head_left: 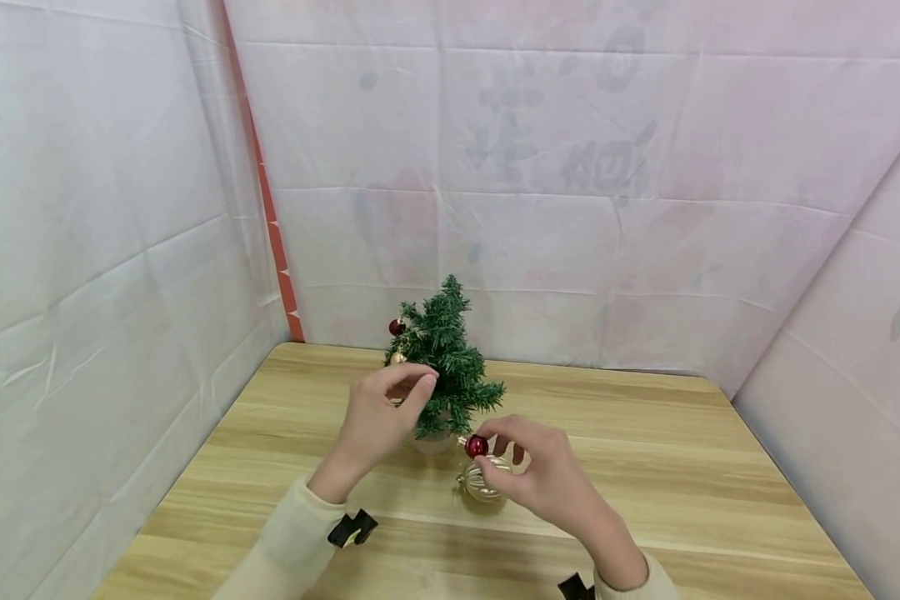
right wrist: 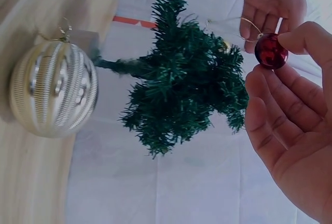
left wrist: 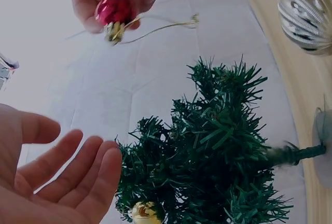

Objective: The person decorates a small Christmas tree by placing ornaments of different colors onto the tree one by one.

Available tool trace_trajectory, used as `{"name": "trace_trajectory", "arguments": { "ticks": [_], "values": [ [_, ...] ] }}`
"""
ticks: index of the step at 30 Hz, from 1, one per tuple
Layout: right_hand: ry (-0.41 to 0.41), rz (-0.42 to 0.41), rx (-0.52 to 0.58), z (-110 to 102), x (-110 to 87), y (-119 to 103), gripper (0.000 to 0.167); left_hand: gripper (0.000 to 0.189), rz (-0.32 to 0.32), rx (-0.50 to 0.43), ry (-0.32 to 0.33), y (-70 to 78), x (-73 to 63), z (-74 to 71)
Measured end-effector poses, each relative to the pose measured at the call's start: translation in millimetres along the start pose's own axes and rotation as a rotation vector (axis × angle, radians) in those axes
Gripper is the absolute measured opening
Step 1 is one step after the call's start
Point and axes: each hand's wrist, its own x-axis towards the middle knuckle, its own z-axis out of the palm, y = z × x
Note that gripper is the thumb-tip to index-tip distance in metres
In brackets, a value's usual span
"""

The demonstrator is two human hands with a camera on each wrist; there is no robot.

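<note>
Above the table, hands partly hide tree and perhaps gold ornament

I could slip a hand along the right side of the table. In the middle stands the small tree; the striped bauble and right hand crowd its near right, the left hand its near left.

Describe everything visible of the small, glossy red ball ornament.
The small, glossy red ball ornament is round, with a gold cap and thin gold string loop; whether it is glass or plastic cannot be told. Pinched between thumb and finger in the person's right grip, it is held in the air, apart from the bushy green artificial tree, cap pointing leftward in the head view.
</note>
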Motion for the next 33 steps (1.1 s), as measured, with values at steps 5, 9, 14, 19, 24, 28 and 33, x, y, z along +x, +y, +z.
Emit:
{"name": "trace_trajectory", "arguments": {
  "ticks": [5,9,14,19,24,28,33],
  "values": [
    [0.024,-0.010,0.003,-4.1,6.0,-1.8,0.036,0.018,-0.039,-0.046,-0.107,-0.6,-3.9,2.4],
    [0.036,-0.031,-0.003,-6.9,10.4,-2.2,0.037,0.018,-0.056,-0.063,-0.175,-1.7,-6.5,5.0],
    [0.055,-0.049,-0.014,-9.7,15.9,-1.8,0.036,0.021,-0.012,-0.077,-0.268,-3.1,-10.6,6.1],
    [0.057,-0.024,-0.029,-11.5,18.0,0.1,0.033,0.027,0.059,-0.077,-0.354,-6.2,-13.8,7.4],
    [0.050,-0.001,-0.049,-12.5,20.4,1.4,0.032,0.029,0.068,-0.041,-0.429,-9.6,-15.8,10.3],
    [0.065,-0.019,-0.056,-13.9,21.5,1.6,0.033,0.024,0.044,-0.028,-0.450,-10.1,-16.7,15.0],
    [0.068,-0.003,-0.049,-15.7,22.1,-0.3,0.033,0.016,0.039,-0.052,-0.410,-9.4,-17.0,19.0]
  ]
}}
